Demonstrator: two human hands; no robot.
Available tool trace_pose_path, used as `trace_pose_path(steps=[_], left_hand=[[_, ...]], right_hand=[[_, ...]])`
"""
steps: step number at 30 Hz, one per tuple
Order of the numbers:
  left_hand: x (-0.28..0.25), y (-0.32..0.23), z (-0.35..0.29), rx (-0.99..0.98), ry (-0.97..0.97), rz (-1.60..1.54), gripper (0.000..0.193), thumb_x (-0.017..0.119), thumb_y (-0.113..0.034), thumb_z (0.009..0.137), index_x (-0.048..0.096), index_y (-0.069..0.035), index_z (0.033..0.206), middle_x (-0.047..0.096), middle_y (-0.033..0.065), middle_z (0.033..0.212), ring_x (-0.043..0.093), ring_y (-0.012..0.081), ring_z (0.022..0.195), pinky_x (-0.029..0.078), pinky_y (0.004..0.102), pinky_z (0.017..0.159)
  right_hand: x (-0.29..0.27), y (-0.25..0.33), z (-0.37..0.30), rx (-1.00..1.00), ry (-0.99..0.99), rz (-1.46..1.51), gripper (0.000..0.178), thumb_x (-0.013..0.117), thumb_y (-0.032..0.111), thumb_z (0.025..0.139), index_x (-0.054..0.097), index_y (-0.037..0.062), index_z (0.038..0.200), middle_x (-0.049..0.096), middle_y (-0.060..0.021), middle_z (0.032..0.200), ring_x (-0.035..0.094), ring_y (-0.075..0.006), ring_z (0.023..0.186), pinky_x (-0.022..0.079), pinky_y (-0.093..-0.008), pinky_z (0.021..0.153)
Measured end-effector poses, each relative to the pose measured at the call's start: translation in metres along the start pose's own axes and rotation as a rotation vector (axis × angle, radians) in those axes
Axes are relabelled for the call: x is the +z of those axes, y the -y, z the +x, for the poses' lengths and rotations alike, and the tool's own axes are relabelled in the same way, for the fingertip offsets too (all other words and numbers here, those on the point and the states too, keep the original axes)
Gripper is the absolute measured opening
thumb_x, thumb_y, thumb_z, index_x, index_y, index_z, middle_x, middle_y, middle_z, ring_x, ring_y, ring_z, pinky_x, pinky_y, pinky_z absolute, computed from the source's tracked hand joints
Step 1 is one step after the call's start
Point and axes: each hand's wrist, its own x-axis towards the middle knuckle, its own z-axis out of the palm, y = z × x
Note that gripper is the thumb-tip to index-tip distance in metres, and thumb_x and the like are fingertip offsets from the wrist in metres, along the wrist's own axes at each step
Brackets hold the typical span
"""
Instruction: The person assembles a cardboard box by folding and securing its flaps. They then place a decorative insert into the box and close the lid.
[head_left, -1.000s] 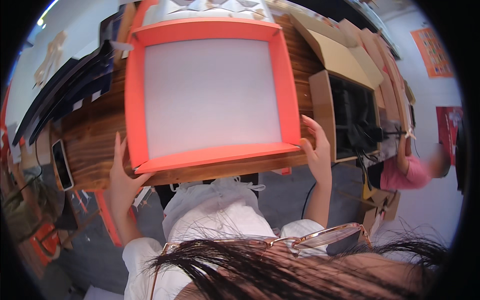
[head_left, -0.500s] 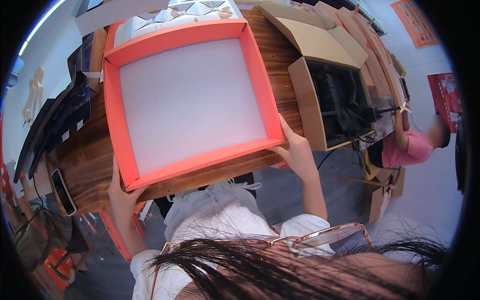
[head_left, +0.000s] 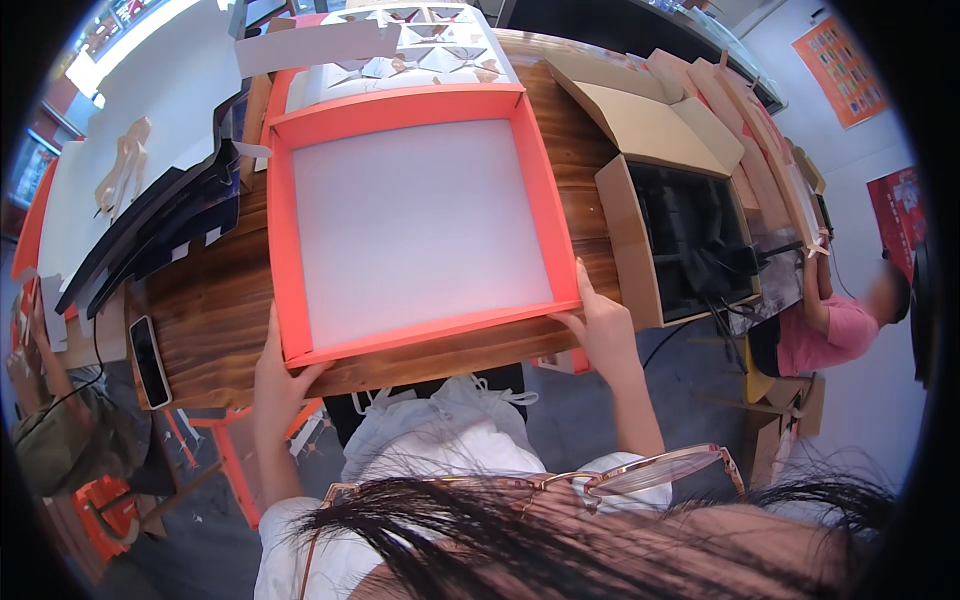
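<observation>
A shallow open box (head_left: pixel 420 230) with coral-red walls and a whitish floor lies on the brown wooden table (head_left: pixel 210 340) in front of me. My left hand (head_left: pixel 280 375) grips its near left corner, the thumb along the front wall and the fingers at the side. At the near right corner my right hand (head_left: pixel 605 325) holds the box, fingers up the right wall and thumb at the front. Nothing lies inside the box. Just beyond its far wall sits a white insert (head_left: pixel 450 62) with several folded compartments.
To the right stands an open brown cardboard box (head_left: pixel 622 235) holding black items and cables. Dark cardboard pieces (head_left: pixel 165 230) and a phone (head_left: pixel 150 362) lie at left. A person in a pink shirt (head_left: pixel 825 335) is at far right; another person's arm (head_left: pixel 50 350) shows at left.
The whole view has shifted, so the surroundings sit lower and further right. The box has turned slightly and looks straighter to me; both hands keep their hold on its near corners.
</observation>
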Motion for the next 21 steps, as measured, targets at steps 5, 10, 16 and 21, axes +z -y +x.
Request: trace_pose_path(steps=[5,10,16,21], left_hand=[[0.009,-0.010,-0.004,0.028,-0.042,-0.058,0.094,0.080,-0.015,0.070,0.026,-0.006,0.147,0.054,0.0182,0.130,0.055,0.0302,0.117,0.045,0.0388,0.096],[0.007,0.005,-0.005,0.040,-0.059,-0.134,0.088,0.074,-0.015,0.075,0.024,-0.004,0.148,0.045,0.0169,0.140,0.047,0.0290,0.126,0.038,0.0374,0.104],[0.011,0.003,0.007,-0.080,-0.167,-0.148,0.072,0.061,-0.019,0.089,0.023,-0.002,0.148,0.038,0.0185,0.146,0.041,0.0274,0.132,0.034,0.0352,0.108],[0.012,0.003,0.014,-0.112,-0.154,-0.237,0.065,0.056,-0.021,0.094,0.026,0.000,0.147,0.038,0.0171,0.146,0.040,0.0258,0.133,0.032,0.0339,0.108]], right_hand=[[-0.004,0.007,-0.001,0.017,-0.012,0.220,0.076,0.072,0.022,0.082,0.032,-0.0032,0.142,0.059,-0.0223,0.113,0.060,-0.0331,0.104,0.047,-0.0377,0.088],[0.014,-0.017,0.006,0.117,-0.095,0.668,0.060,0.059,0.021,0.093,0.033,-0.0041,0.142,0.047,-0.0226,0.137,0.046,-0.0289,0.130,0.036,-0.0352,0.106],[0.025,-0.015,0.028,0.209,-0.161,0.850,0.053,0.042,0.031,0.101,0.034,-0.0036,0.142,0.041,-0.0171,0.144,0.039,-0.0242,0.134,0.030,-0.0325,0.110],[0.033,-0.019,0.035,0.262,-0.186,0.970,0.057,0.038,0.038,0.102,0.035,-0.0031,0.142,0.042,-0.0155,0.144,0.039,-0.0229,0.134,0.029,-0.0316,0.110]])
